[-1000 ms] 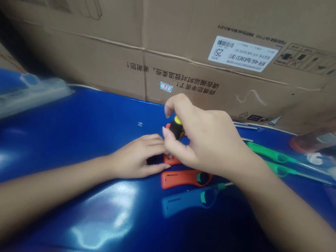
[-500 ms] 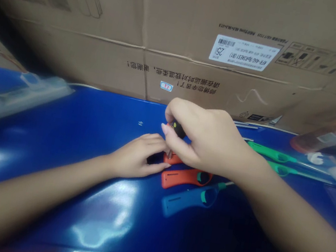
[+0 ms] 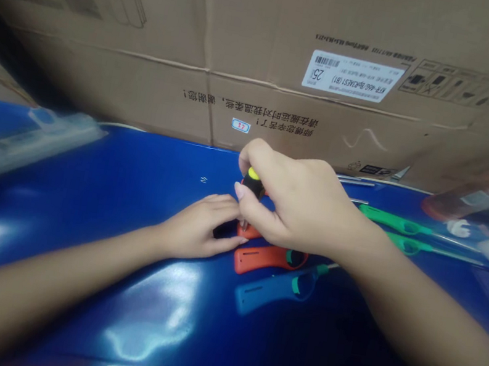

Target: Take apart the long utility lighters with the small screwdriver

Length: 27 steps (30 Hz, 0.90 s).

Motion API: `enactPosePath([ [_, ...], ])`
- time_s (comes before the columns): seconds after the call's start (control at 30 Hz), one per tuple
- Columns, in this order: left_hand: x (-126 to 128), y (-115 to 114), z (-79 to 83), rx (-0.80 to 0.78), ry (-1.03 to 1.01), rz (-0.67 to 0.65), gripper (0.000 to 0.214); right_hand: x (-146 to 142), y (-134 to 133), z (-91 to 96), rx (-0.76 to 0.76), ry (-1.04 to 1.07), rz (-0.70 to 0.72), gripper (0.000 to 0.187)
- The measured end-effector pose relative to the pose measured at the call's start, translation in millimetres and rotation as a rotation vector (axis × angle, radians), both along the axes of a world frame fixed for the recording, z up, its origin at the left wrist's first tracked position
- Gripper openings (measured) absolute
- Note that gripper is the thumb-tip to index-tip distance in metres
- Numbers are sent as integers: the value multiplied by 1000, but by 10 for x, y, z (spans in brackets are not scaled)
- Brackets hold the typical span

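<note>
The small screwdriver [image 3: 253, 184], black-handled with a yellow cap, stands nearly upright with its tip down on an orange lighter [image 3: 248, 231] lying on the blue bench [image 3: 108, 185]. The right hand [image 3: 301, 205] is clenched around its handle, and the left hand [image 3: 200, 225] pinches the lighter's near end, fingertips just beside the tip. If the tip skids off the smooth plastic, it would likely jab those fingers or gouge the casing. A tilted shaft could chew the fastener. The glossy bench may let the lighter slide. A second orange lighter [image 3: 267, 259] and a blue lighter [image 3: 274, 287] lie close enough to be knocked; the green lighters [image 3: 388, 221] lie well apart.
</note>
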<state>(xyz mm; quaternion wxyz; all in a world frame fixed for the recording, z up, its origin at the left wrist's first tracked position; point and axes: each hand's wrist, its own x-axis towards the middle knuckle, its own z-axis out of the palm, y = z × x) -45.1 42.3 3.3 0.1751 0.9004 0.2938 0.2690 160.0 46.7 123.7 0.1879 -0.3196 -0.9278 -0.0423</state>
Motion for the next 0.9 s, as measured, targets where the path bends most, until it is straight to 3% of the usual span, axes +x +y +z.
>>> enactPosePath([
  [0.47,22,0,20,16,-32,11,22,7,14,50,-20,-48,-28,31],
  [0.67,7,4,-5,-4,-21,7,31,16,-26,104,-84,-105,-26,32],
  [0.9,20,-5,17,-7,-33,16,26,56,-11,108,-129,-16,52,24],
])
